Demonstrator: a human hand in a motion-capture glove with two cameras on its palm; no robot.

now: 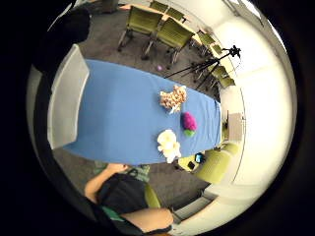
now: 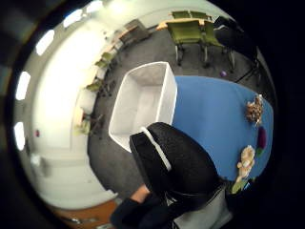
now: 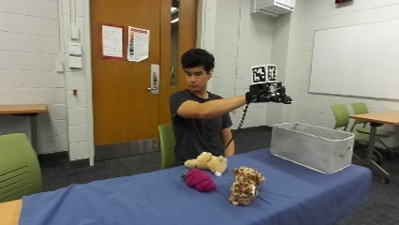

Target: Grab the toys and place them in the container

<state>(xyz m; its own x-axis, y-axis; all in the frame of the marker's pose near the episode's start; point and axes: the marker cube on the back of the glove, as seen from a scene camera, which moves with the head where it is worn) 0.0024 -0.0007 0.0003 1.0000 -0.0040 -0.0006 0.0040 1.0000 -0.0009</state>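
Looking at the toys first, I see the cream plush [image 3: 207,163], the purple plush [image 3: 199,180] and the spotted plush [image 3: 245,185] lying close together mid-bench [image 3: 124,201], untouched. The grey container [image 3: 310,146] stands at the bench's far end. My gloved right hand [image 3: 267,93] hangs raised above that container, well apart from the toys; it carries nothing I can make out, though whether the fingers are curled I cannot tell.

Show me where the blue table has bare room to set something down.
Bare cloth runs between the container and the toys, and from the toys to the table end away from the container. It is crowded mid-table, where the cream plush, grape toy and spotted plush cluster. The right hand is raised above the container.
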